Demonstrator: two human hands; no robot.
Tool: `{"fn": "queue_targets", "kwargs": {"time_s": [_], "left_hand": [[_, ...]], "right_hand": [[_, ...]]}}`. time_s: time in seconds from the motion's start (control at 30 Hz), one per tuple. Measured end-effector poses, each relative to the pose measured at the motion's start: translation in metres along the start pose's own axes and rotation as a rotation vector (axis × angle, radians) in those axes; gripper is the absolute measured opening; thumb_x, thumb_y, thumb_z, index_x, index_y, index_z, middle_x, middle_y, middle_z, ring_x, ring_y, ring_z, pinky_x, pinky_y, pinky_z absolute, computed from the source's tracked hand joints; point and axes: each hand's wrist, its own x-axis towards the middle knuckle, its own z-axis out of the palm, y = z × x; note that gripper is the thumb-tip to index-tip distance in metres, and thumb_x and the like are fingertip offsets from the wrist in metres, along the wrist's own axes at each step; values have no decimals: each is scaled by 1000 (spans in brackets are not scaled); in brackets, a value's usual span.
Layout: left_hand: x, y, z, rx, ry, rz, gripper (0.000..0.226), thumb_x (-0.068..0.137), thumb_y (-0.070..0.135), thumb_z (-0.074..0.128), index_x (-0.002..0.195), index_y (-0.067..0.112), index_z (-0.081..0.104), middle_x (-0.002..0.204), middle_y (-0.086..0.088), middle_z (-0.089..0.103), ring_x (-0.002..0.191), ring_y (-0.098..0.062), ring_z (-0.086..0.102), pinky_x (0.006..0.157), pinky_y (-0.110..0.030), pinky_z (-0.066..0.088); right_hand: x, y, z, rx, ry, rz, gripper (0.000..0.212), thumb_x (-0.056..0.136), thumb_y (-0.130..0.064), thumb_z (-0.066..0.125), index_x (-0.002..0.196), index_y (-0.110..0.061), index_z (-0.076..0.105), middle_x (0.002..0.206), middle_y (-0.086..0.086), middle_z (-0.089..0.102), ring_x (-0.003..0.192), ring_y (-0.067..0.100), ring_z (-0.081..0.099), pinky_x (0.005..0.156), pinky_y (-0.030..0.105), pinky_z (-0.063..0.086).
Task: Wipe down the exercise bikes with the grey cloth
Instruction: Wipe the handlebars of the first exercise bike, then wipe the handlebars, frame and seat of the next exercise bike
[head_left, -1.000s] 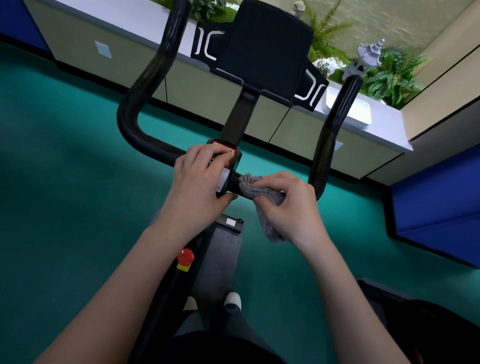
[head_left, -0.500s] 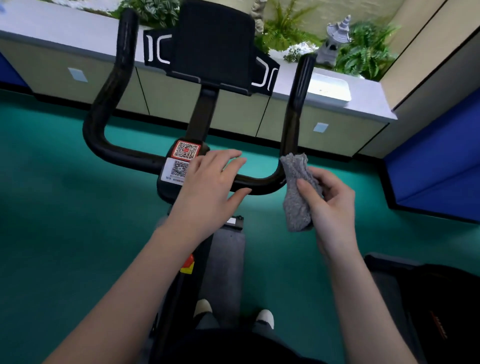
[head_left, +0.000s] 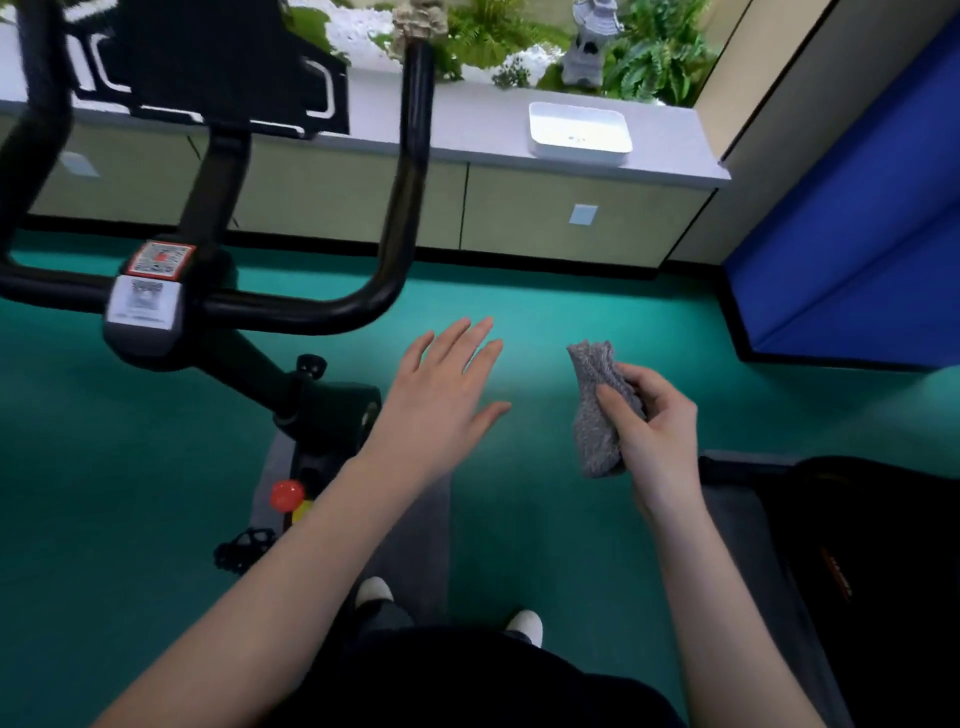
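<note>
The person's right hand held the soft, bunched-up grey cloth. The thumb and the curled fingers pinched it around the middle. The cloth stood almost straight up and down, with one end poking up above the thumb and the other end hanging below the hand. It touched nothing but the hand. It hung in the air over the shiny green floor.

The left hand was flat and spread out, palm down. It held nothing and touched nothing.

The black exercise bike with its curved black handlebar was off to the left and a bit ahead of both hands. The near side of the handlebar was a long tube that ran up and away from the person. The empty left hand was nearer to the bike. The cloth hand was farther from it, well apart from the bar.

A big dark machine sat low on the right, close to the cloth hand. It was cut off at the edge, so I could not tell if it was another bike. If it was, the cloth probably had only a short way to go, down and to the right.
</note>
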Motion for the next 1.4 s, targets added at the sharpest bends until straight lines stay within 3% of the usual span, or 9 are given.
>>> {"fn": "queue_targets", "kwargs": {"time_s": [0.2,0.33,0.47,0.73,1.07,1.3,1.4], "left_hand": [[29,84,59,63,-92,-20,69,94,54,35,148,18,13,159,2,3,145,-18,1,117,-41,2],[38,123,90,56,-111,-31,70,93,54,36,149,18,12,159,1,3,146,-18,2,116,-40,6],[36,129,110,87,-149,-83,73,93,56,35,149,17,12,159,0,4,146,-18,5,116,-39,10],[69,86,139,22,-200,-259,72,92,55,38,149,17,16,159,-1,5,146,-20,5,115,-41,11],[208,47,164,-12,-238,-268,74,93,60,27,150,20,2,159,1,-7,146,-20,-5,117,-42,6],[267,10,161,-5,-209,-342,74,92,60,27,150,20,5,159,0,-5,146,-20,-2,117,-42,9],[285,-5,164,11,-220,-407,74,92,60,28,150,19,8,159,-2,-1,146,-22,1,116,-43,10]], "right_hand": [[3,38,-97,-95,56,30,21,85,-1,64,99,-16,64,98,5,66,91,16,61,86,31,48],[4,58,-144,-220,76,-16,21,84,-1,65,100,-15,64,101,4,62,94,14,58,83,16,43],[14,74,-165,-200,65,63,20,85,-2,64,101,-13,64,103,7,63,94,15,58,78,6,41],[76,80,-141,-138,-11,97,22,84,2,64,99,-13,64,100,11,66,93,20,60,86,30,47],[209,64,-92,-166,-51,68,23,84,-1,64,97,-20,63,99,4,65,92,14,61,84,22,46],[290,67,-80,-97,-56,119,20,85,-1,63,101,-13,65,103,11,67,94,18,61,85,29,48],[330,71,-68,-70,-89,139,20,85,0,64,103,-10,65,102,12,67,92,17,60,83,26,48]]}}
